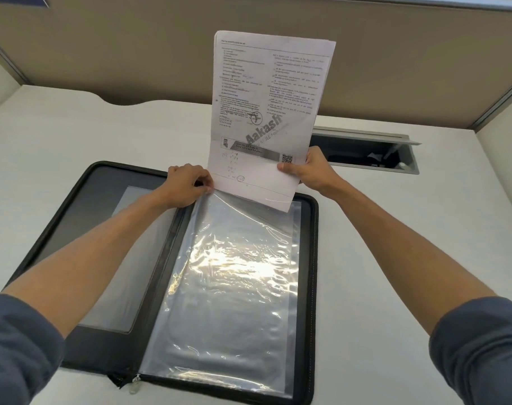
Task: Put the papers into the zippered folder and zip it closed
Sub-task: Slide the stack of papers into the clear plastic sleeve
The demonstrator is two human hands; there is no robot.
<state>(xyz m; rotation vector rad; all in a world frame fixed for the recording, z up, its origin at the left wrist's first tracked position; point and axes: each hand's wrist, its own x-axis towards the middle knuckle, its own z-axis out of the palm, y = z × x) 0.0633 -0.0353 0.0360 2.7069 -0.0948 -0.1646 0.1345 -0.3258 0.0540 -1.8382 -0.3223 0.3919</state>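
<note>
The papers read "Aakash" in a big grey watermark with a QR code; the rest of the print is too small to read. Right hand grips their bottom corner, holding them upright over the open black folder on the white counter. Left hand pinches the top of the crinkly clear sleeve.

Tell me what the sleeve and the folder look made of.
Sleeve: thin clear plastic film, by its wrinkles and bright glare. Folder: matte black, likely fabric or faux leather; stitched-looking edge with a zipper, exact material unclear.
</note>
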